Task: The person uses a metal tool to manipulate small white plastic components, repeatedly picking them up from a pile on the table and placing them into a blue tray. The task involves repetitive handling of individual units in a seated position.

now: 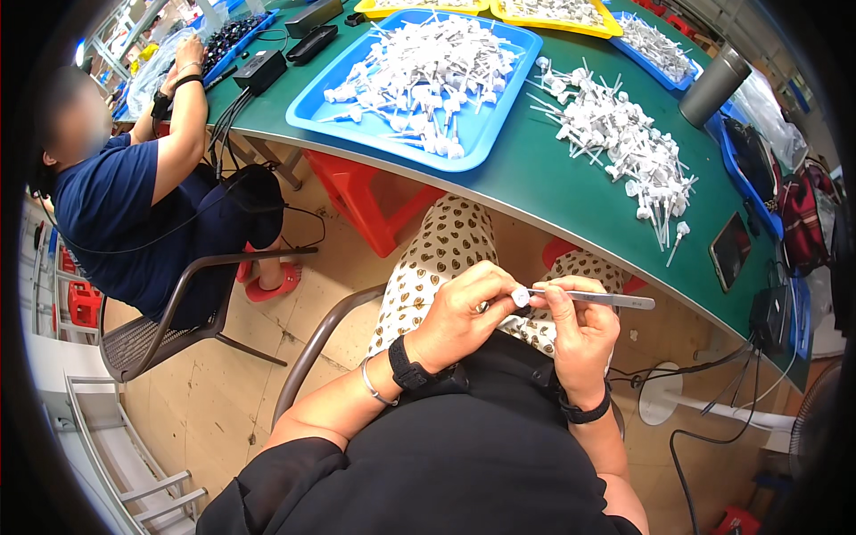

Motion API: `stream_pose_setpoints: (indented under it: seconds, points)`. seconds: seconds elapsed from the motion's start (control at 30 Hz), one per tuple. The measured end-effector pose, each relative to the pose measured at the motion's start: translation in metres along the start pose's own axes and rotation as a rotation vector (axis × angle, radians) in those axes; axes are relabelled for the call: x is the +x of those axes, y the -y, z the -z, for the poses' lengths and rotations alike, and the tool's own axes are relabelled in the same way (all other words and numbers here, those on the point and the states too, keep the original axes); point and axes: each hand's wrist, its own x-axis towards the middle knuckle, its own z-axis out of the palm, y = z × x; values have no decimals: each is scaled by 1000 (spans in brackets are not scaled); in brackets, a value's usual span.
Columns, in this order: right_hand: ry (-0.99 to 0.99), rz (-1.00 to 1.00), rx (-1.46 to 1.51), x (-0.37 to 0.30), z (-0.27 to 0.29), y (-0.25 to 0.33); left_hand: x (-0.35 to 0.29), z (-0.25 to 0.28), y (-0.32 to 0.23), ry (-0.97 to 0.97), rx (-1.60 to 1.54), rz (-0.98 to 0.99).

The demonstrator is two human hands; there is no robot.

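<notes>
The green surface curves across the upper half of the view, and on it lies a blue tray heaped with small white plastic pump parts, with a loose pile of white pump parts spread just beside it to the right. A grey cylindrical flask stands upright at the far right edge, and a dark phone lies flat near the front edge. To the left a co-worker in a dark blue shirt sits on a brown chair. Over the person's lap, well apart from the surface, the left hand has its grip closed around a small white pump part, pinched between thumb and fingertips. The right hand holds metal tweezers in a tight pinch, lying level with the tip touching the white part.
</notes>
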Motion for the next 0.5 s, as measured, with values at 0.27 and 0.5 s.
stream_pose_setpoints:
  seconds: [0.27,0.5]
  points:
    - [32,4,-58,2,2,0,-1,0,1,24,7,3]
    - [135,-4,-207,7,9,8,-2,-2,4,54,-17,2]
